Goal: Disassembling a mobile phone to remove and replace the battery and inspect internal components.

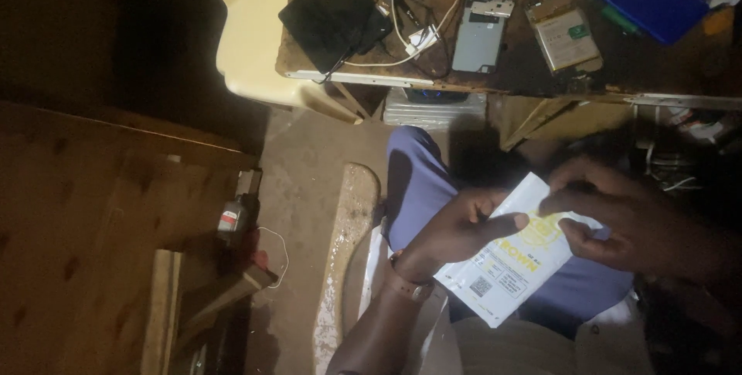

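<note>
— Head view: we hold a flat white-and-yellow paper packet (516,255) over our lap, left hand (456,230) closed underneath it.
— Right hand (618,216) pinches its upper end; its long axis slants toward our right.

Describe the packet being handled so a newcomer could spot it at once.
Below the cluttered workbench, over the person's lap, the left hand and right hand hold a flat white packet. Its yellow printing sets it apart from the dark opened phones above.
</note>
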